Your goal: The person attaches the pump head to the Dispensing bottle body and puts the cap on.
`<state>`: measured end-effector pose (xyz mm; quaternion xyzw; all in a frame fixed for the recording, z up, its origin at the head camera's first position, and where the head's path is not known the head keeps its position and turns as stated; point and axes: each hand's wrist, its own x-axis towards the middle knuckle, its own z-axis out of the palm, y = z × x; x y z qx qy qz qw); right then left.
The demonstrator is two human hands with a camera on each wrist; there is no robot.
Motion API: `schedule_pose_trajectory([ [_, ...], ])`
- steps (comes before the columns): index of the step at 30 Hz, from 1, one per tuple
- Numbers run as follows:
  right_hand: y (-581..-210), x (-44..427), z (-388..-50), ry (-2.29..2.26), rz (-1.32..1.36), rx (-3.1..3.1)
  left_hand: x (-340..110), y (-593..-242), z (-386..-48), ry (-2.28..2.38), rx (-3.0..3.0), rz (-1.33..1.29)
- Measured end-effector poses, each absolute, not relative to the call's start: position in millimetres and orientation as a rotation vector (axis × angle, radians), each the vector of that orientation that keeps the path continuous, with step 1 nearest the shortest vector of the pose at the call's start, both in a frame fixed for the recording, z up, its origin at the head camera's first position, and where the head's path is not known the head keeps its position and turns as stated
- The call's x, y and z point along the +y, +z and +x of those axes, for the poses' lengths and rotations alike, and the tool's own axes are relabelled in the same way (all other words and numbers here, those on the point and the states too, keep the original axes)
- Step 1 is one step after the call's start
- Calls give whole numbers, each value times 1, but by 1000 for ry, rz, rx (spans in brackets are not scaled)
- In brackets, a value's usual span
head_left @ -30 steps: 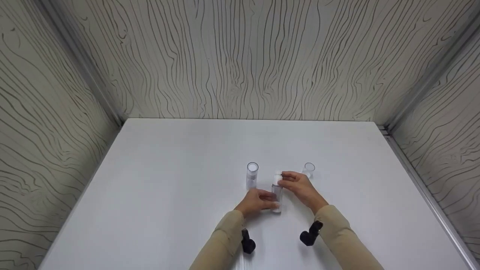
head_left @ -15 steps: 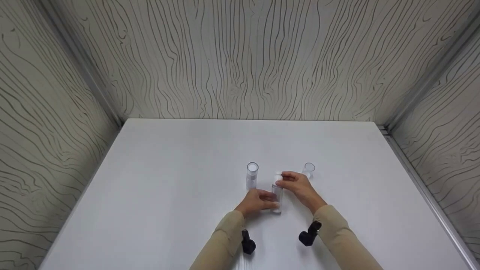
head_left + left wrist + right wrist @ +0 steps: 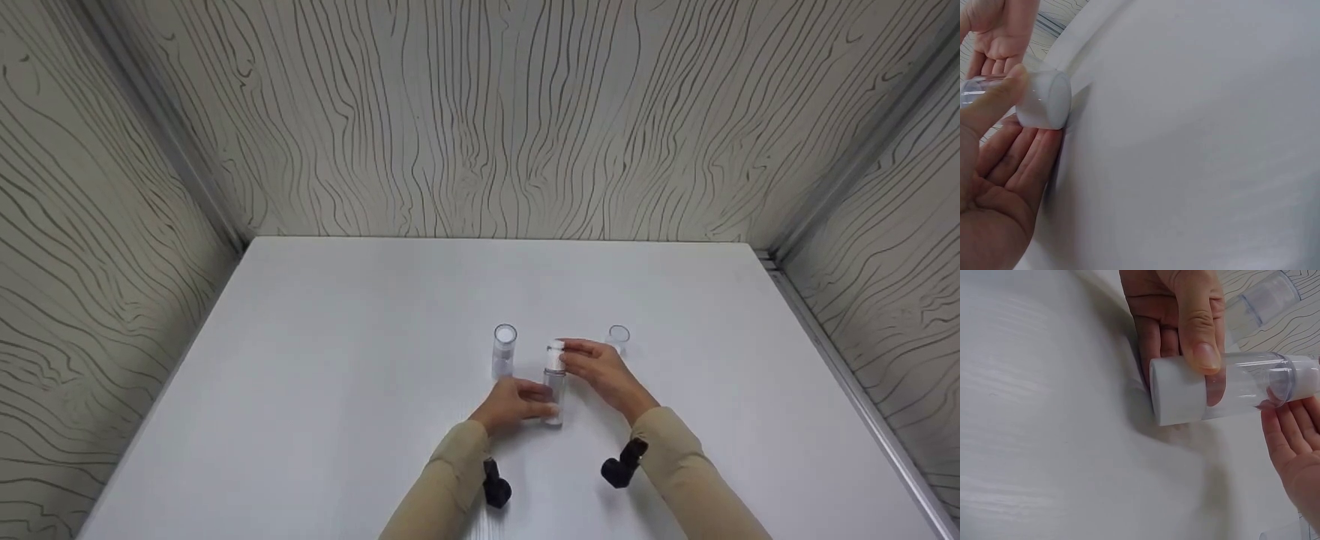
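Right hand (image 3: 606,375) has slid back slightly, baring more of the white pump top (image 3: 555,357); I see it pinching lightly, and judge the top seated. Left hand (image 3: 512,403) grips the bottle (image 3: 1238,385) near its base, five o'clock of view centre. Second bottle (image 3: 503,357) at eleven from it, clear cap (image 3: 619,332) at two. White table (image 3: 360,337); wavy-lined walls (image 3: 480,120) at nine, twelve, three.

White surface (image 3: 360,337), smooth, faint streaky glare toward the near side. Clear container (image 3: 503,354) stood upright on it, whitish inside, thin dark rim on top. Small clear cup (image 3: 617,337) sat to its right, well apart, lower part hidden. Clear bottle (image 3: 557,383), white at both ends, was upright between them, nearer side; base contact with surface unclear
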<state>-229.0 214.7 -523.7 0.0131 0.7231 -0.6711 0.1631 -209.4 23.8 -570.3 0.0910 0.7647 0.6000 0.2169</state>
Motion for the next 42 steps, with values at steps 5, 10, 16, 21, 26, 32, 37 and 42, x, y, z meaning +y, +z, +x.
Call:
schedule_pose_trajectory([
  [5, -524, 216, -229, -1959, -37, 2003, 24, -572, -210, 1667, 2106, 259],
  [10, -525, 217, -230, -1968, -49, 2002, 24, -572, -211, 1658, 2112, 253],
  [16, -526, 216, -231, -1931, -6, 2046, 23, -571, -211, 1623, 2138, 249],
  [21, -524, 215, -230, -1921, 16, 2070, 23, -570, -210, 1615, 2148, 239],
  [26, -523, 213, -230, -1896, 49, 2132, 24, -568, -209, 1639, 2143, 239],
  [32, -526, 209, -231, -1888, 143, 2194, 24, -569, -210, 1640, 2132, 241],
  [37, -528, 205, -231, -1876, 194, 2233, 24, -571, -210, 1610, 2157, 260],
  [42, -527, 205, -229, -1841, 186, 2251, 23, -571, -210, 1610, 2155, 262],
])
